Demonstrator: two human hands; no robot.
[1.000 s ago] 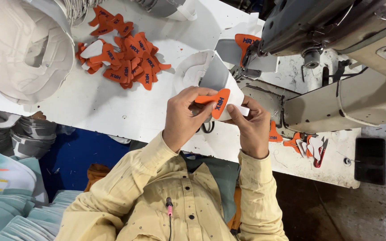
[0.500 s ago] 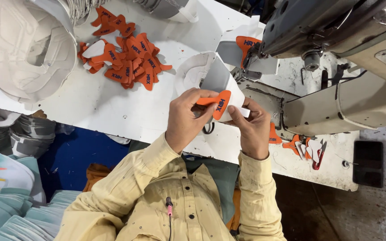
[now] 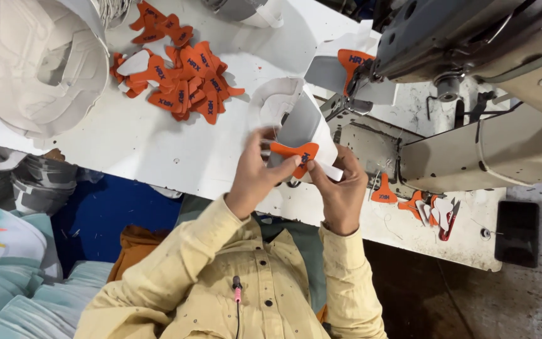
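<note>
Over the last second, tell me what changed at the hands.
Little changed. The left hand and right hand still pinch the orange tab against the grey-and-white piece; the tab seems to have turned slightly, flatter across it. The orange pile on the white table stayed put.

Bench (image 3: 158, 150) carries a heap of tab pieces (image 3: 183, 81) at far left-centre. A stack of cut panels (image 3: 39, 63) overlaps the bench's left edge. Sewing machine (image 3: 472, 37) stands at far right, one tab piece (image 3: 352, 61) under its head. Left hand (image 3: 255, 176) and right hand (image 3: 340, 194) meet at the near edge, together holding a tab (image 3: 293, 152) on a panel (image 3: 299, 122). Loose tabs (image 3: 409, 201) and snips (image 3: 450, 220) lie right of the hands.
</note>
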